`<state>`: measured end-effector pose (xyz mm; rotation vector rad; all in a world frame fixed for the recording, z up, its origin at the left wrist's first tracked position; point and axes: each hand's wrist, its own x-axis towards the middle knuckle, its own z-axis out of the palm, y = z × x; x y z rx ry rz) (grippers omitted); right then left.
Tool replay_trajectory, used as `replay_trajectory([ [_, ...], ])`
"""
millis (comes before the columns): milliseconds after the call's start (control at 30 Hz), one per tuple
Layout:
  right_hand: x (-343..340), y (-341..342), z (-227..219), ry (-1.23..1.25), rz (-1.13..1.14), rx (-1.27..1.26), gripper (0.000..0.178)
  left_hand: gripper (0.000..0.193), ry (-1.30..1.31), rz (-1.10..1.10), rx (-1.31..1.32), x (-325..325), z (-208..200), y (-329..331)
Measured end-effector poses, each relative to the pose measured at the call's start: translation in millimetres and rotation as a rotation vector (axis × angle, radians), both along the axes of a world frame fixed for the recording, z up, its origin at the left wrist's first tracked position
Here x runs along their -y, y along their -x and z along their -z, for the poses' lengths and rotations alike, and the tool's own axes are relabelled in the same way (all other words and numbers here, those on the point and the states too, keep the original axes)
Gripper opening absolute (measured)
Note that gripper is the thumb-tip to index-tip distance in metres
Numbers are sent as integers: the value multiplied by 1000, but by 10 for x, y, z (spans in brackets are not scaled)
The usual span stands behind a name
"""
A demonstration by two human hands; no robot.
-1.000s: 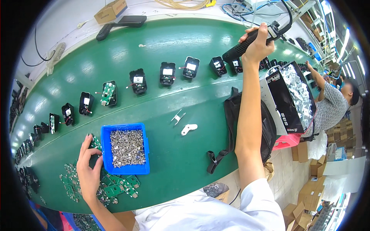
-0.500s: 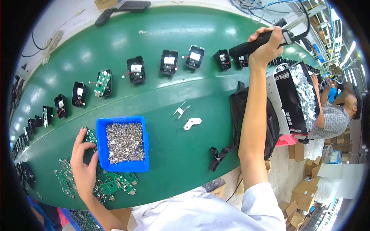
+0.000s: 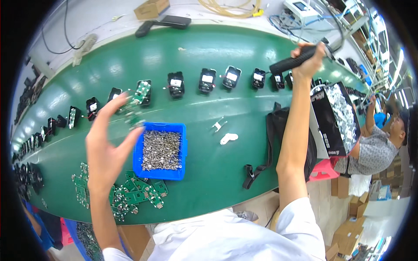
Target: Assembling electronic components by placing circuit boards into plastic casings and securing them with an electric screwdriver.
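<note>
We find a long green worktable (image 3: 209,169) with a smooth, light-reflecting top, its far edge bent by the lens. The left hand (image 3: 106,145), at left above the table, holds a blurred green printed circuit board (image 3: 134,115) between thumb and fingers, just beyond the far-left corner of a square blue plastic bin (image 3: 183,152) filled with small silver metal screws (image 3: 161,150). The right hand (image 3: 310,63), far right, is closed around a black cylindrical corded tool (image 3: 294,61); its front end points left, near one of the open black plastic housings (image 3: 176,85) set in a curved row, and we cannot tell whether it touches. Near left, we note a loose pile of green circuit boards (image 3: 135,195). Right of the bin lie a thin silver metal bracket (image 3: 219,125) and a rounded white plastic piece (image 3: 228,138). Farther right we record a black fabric bag (image 3: 281,124) and a black printed carton (image 3: 326,126) of silver metal parts. Beyond the far edge stands a small brown cardboard box (image 3: 151,8). In the room at right, we see a person in a grey patterned shirt (image 3: 372,152), a pink plastic stool (image 3: 323,170) and brown cartons (image 3: 346,235) on a pale floor.
</note>
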<state>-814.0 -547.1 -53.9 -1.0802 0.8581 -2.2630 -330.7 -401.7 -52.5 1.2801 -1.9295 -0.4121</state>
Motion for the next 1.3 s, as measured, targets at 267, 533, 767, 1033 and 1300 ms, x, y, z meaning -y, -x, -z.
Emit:
replay_trajectory([
  [267,-732,-455,-806,240,-149,-179,59,70,139,384,212,846,191,1005],
  [533,-1133,-503,-1005,486,-366,-362,72,72,260,437,397,1294,520,1304],
  [767,-1136,-427,-1008,514,-217,-308,55,74,315,447,457,1253,518,1291],
  [1033,-1131,-220,-966,458,-382,-299,75,75,319,430,483,1280,541,1277],
  [1300,-1117,-745,-1009,524,-136,-370,42,71,238,385,439,1372,570,1145],
])
